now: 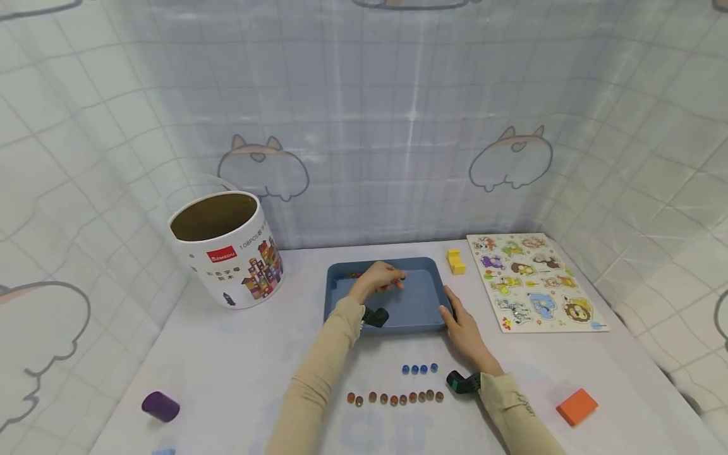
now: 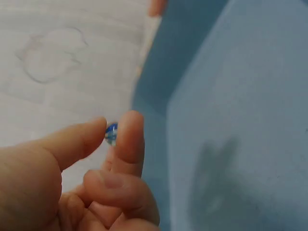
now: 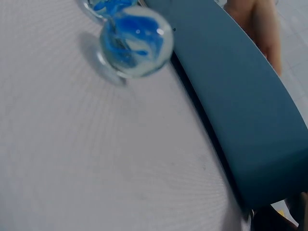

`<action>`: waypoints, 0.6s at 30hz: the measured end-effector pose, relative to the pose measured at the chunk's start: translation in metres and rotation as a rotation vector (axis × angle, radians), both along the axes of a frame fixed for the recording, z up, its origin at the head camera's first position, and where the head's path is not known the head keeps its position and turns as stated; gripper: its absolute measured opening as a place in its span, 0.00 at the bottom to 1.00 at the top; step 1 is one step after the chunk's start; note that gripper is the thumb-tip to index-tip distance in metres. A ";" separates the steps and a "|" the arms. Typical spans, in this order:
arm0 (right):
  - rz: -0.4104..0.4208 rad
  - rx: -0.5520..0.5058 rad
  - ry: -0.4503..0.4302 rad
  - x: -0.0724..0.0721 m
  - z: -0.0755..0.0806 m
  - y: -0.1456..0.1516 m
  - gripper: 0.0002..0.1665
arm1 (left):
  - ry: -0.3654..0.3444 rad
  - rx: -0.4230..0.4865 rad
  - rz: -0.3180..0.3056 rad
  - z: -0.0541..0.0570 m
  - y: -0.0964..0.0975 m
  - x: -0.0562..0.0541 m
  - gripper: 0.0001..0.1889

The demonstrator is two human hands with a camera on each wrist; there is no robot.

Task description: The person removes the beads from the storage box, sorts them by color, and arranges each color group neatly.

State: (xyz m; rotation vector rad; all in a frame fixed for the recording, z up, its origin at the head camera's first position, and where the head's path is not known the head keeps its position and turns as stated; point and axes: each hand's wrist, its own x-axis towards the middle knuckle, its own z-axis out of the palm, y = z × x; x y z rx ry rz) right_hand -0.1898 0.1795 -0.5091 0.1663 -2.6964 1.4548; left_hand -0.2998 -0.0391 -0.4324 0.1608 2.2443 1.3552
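A blue-grey rectangular tray (image 1: pixel 418 313) lies on the table. Over its inside, my left hand (image 1: pixel 380 278) pinches a small blue-and-clear glass marble (image 2: pixel 111 134) between thumb and forefinger. My right hand (image 1: pixel 467 335) grips the tray's right side near the front corner, thumb at the rim. Blue marbles (image 1: pixel 335 282) and a few reddish ones (image 1: pixel 355 275) lie in the tray's back left corner, partly behind my left hand. In front of the tray, a short row of blue marbles (image 1: pixel 424 369) sits above a longer row of reddish-brown marbles (image 1: pixel 394 400).
A large white bucket (image 1: pixel 239 265) stands at the back left, an animal puzzle board (image 1: pixel 540 284) at the right. A yellow block (image 1: pixel 455 262) lies behind the tray's right corner. Nearer are a purple cylinder (image 1: pixel 161 406) at left and an orange block (image 1: pixel 577 406) at right.
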 end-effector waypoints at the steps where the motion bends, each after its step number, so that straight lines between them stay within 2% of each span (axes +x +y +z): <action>1: 0.002 -0.001 0.000 0.000 0.000 0.000 0.35 | 0.017 0.006 -0.028 0.003 -0.002 0.002 0.17; 6: 0.005 -0.003 -0.001 0.001 0.001 0.002 0.36 | 0.074 0.040 -0.166 0.015 -0.010 0.021 0.16; 9: 0.006 -0.002 0.002 0.001 0.001 0.002 0.36 | 0.073 0.064 -0.241 0.021 -0.013 0.037 0.15; 12: 0.007 -0.005 0.005 0.000 0.001 0.002 0.36 | 0.083 0.071 -0.288 0.024 -0.017 0.057 0.12; 15: 0.011 0.000 0.005 0.000 0.000 0.002 0.36 | 0.089 0.064 -0.315 0.023 -0.022 0.079 0.09; 18: 0.015 0.012 0.010 0.000 0.000 0.002 0.35 | 0.115 0.016 -0.340 0.016 -0.027 0.100 0.04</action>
